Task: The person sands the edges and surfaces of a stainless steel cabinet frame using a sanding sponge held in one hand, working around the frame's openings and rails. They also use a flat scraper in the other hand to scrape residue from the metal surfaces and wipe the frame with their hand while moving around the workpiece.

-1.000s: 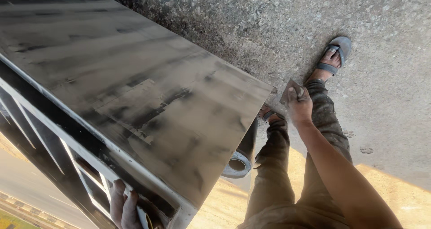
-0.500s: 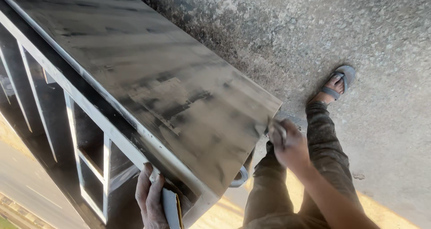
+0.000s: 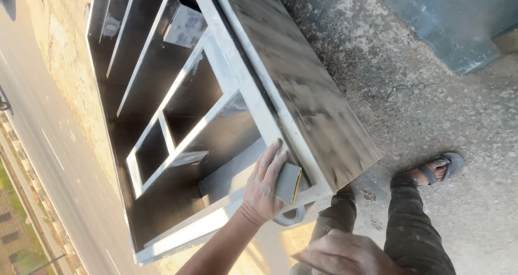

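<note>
Head view, scanned from nine o'clock toward three: a road edge, then a dark cabinet [image 3: 216, 91] lying on rough concrete ground [image 3: 431, 102], its pale frame rails facing up. The left hand [image 3: 264, 186] presses a folded sandpaper block [image 3: 288, 182] against the corner rail, fingers close together over it and thumb pinching its edge. The right hand [image 3: 348, 253], at six o'clock, is blurred; its fingers look loosely curled, holding nothing visible. Sanding the frame appears to be in hand; the next stroke calls for steady pressure along the rail.
</note>
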